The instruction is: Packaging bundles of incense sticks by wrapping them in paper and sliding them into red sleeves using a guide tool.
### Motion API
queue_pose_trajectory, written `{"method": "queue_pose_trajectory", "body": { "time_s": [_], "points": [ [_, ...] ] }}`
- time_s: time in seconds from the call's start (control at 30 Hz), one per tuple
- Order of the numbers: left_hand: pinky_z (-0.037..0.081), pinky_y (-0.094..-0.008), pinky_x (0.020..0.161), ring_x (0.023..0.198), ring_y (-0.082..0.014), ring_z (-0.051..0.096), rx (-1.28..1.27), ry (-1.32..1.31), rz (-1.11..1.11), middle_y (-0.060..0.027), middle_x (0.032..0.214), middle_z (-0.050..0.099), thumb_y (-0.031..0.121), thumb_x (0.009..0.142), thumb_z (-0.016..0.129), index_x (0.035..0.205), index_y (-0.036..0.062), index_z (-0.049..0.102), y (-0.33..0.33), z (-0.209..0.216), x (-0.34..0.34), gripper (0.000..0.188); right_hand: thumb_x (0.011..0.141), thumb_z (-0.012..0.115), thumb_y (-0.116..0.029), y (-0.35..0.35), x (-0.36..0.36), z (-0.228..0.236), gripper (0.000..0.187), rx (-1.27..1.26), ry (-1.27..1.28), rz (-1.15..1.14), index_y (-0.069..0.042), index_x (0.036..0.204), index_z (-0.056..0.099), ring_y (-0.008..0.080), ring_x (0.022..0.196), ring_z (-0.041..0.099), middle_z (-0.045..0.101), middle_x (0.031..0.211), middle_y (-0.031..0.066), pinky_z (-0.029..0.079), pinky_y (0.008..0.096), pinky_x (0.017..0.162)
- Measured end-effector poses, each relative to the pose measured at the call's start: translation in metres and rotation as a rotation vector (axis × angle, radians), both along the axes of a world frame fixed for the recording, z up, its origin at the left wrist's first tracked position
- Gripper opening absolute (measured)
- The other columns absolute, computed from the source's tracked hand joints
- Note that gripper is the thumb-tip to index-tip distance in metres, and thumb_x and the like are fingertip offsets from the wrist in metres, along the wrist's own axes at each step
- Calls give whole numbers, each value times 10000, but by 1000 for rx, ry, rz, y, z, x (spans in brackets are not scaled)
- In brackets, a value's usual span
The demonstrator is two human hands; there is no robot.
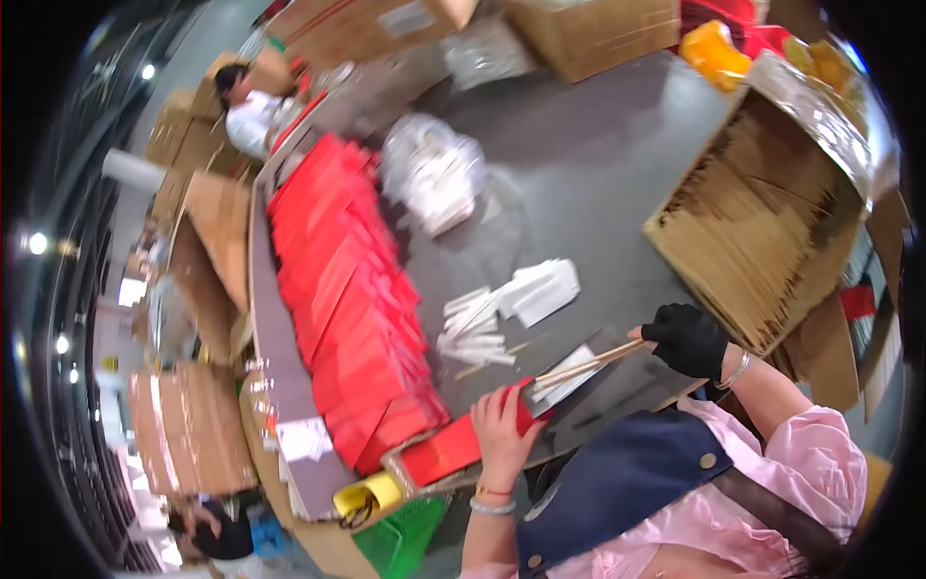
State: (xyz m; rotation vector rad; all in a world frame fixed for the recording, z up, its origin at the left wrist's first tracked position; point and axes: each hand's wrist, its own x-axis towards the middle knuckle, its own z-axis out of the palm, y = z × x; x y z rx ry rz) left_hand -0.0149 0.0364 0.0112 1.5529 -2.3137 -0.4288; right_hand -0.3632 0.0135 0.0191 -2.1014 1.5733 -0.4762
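My left hand (pixel 502 434), bare, grips the end of a red paper packet (pixel 446 457) at the table's near edge, fingers curled over it. My right hand (pixel 685 340), in a black glove with bare fingertips, is closed on the ends of a few thin wooden sticks (pixel 603 359). The sticks slant down leftward, their far ends over a white paper slip (pixel 569 379) beside the packet's end. Whether their tips are inside the packet I cannot tell. Left of my hands lies a long row of overlapping red packets (pixel 338 289).
White wrapped pieces (pixel 477 323) lie ahead, with a clear plastic bag (pixel 434 174) of white items beyond. An open carton (pixel 762 212) of many thin sticks stands at right. A yellow roll (pixel 367 497) sits at the left edge. Other people are in the background.
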Motion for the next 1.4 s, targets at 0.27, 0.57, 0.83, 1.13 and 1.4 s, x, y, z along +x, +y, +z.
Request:
{"method": "queue_pose_trajectory", "body": {
  "time_s": [0.27,0.57,0.83,1.13,1.4],
  "points": [
    [353,-492,1018,1153,-354,466,64,78,52,-115,1250,544,256,638,842,1220,31,599,2,-11,-2,670,838,636,-256,-32,37,-70,187,-16,43,285,-165,981,712,298,790,624,623,839,126,513,444,755],
    [379,-477,989,1139,-374,466,13,-27,-7,-150,1233,532,213,595,868,1262,21,559,-8,-17,-35,760,816,627,-157,-13,108,-77,268,309,-378,79,-40,1057,613,365,1016,606,616,1050,179,481,437,895],
    [441,-456,858,1021,-349,511,246,-172,-313,-145,1110,537,76,643,719,1083,147,634,-32,19,-30,454,587,782,-450,-32,108,-39,674,57,125,384,-125,1154,617,310,1045,578,618,1118,100,405,461,910],
    [433,-470,972,1132,-391,507,-289,-275,233,-203,1212,549,10,654,713,979,61,655,-87,79,97,334,618,827,-356,-34,69,20,622,-73,99,103,-111,1139,592,300,999,563,586,1049,106,361,459,930],
    [156,-638,1107,1363,-432,274,101,-96,598,-201,1410,419,611,638,794,1379,30,454,9,-42,11,1000,618,825,-350,-29,91,22,654,-43,206,215,-91,1170,587,281,1014,554,581,1059,92,341,457,957]
  ]
}}
